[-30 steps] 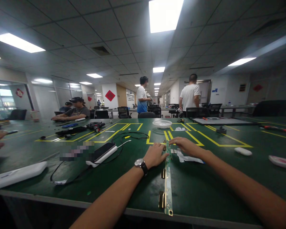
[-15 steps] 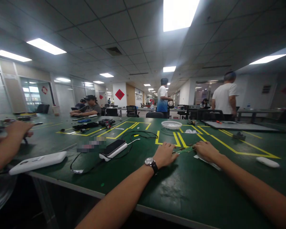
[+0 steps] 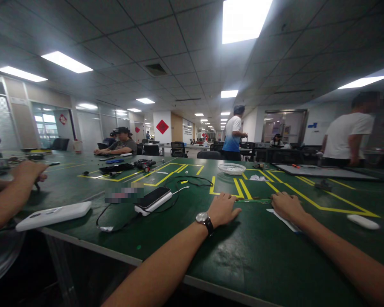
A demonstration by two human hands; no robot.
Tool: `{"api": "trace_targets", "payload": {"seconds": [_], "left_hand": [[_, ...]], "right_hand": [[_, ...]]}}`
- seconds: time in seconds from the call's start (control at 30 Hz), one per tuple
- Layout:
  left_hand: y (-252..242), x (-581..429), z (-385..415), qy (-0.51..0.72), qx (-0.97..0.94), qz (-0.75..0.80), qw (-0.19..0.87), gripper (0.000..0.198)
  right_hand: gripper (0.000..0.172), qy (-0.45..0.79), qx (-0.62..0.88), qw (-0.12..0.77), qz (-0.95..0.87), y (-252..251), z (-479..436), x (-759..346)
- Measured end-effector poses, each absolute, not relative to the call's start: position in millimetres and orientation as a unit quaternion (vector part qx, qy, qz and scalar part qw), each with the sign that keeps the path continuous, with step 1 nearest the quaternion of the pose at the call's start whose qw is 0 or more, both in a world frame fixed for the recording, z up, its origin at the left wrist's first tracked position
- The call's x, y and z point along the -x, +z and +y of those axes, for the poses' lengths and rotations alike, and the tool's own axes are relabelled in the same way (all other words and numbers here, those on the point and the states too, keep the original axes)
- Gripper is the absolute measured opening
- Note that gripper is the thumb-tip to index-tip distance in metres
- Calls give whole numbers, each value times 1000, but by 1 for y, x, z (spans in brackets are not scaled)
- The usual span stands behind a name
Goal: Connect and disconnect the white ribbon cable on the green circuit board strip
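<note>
My left hand (image 3: 223, 209), with a watch on its wrist, lies on the green table, its thumb spread away from the fingers. A thin greenish strip (image 3: 253, 200) with brownish bits runs flat along the table between my hands; its material is too small to tell. The left fingertips are at its near-left end. At its other end my right hand (image 3: 286, 206) has its fingers curled down and closed on it, the fingertips partly hidden. Under and beside the right palm is a white paper slip (image 3: 283, 219).
A white basket (image 3: 231, 169) and crumpled white plastic (image 3: 257, 178) lie beyond my hands. To the left are a phone on a white block (image 3: 153, 200), black cables and a white device (image 3: 54, 215). A white oval object (image 3: 363, 221) lies right. A co-worker's hand (image 3: 28, 172) is far left.
My right hand has moved slightly right, away from my left, and the greenish strip between them looks longer and flatter. More of the white paper shows. Two people in the background moved right.
</note>
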State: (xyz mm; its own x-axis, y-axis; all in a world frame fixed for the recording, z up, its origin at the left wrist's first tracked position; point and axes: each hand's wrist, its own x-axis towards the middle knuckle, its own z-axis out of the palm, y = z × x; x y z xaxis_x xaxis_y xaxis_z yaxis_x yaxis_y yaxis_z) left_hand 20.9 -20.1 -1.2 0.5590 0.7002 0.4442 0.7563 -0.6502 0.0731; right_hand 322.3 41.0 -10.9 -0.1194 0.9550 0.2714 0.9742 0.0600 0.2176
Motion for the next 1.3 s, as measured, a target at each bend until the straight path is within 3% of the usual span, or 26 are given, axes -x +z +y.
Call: {"api": "trace_targets", "payload": {"seconds": [0.7, 1.0, 1.13, 1.3], "left_hand": [[2, -21, -20, -225, 888, -399, 50, 40], [6, -18, -16, -244, 883, -395, 63, 33], [7, -13, -11, -216, 900, -373, 65, 32], [3, -6, -3, -177, 919, -349, 38, 39]], "right_hand": [[50, -81, 654, 47, -751, -8, 33, -324], [46, 8, 475, 121, -872, -9, 35, -281], [38, 46, 388, 141, -910, -4, 14, -246], [40, 65, 327, 142, -932, 10, -11, -221]]}}
